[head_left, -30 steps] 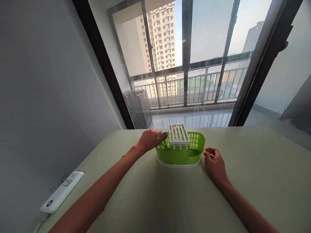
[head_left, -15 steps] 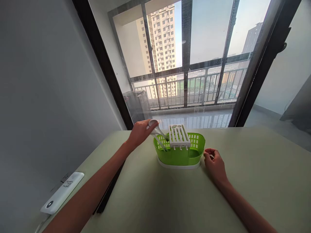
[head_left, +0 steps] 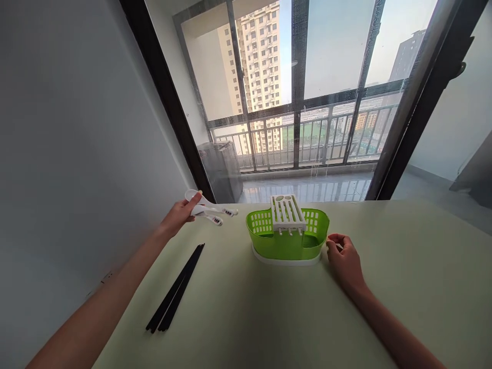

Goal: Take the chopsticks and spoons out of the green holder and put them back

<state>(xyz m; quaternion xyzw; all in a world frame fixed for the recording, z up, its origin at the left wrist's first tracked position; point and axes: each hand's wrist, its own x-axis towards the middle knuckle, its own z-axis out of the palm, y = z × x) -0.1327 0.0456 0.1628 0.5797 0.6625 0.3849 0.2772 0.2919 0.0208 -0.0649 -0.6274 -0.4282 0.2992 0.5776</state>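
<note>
Pale green tabletop [head_left: 269, 318] runs out toward a tall glass door, with a balcony railing and high-rise blocks beyond it. At the far middle of the table sits the green basket [head_left: 287, 242], a slotted plastic caddy on a white base, with a white divider rack [head_left: 287, 211] perched across its rim so that utensils can stand sorted in its slots.

My left hand [head_left: 177, 216] is raised off the table, to the left of the basket and clear of it. Its fingers are closed around the bowl ends of the white spoons [head_left: 209, 210], at least two of them, and their handles point right toward the basket, roughly level. Gripping them bunched at the bowls lets me carry them as one bundle.

My right hand [head_left: 345, 259] rests on the table just beside the basket's right end, fingers curled loosely inward; I cannot tell whether anything is inside it or whether it touches the basket wall. Placed there, it seems set to steady the light caddy.

On the near left lie black chopsticks [head_left: 176, 295], flat and side by side, well apart from the basket.
</note>
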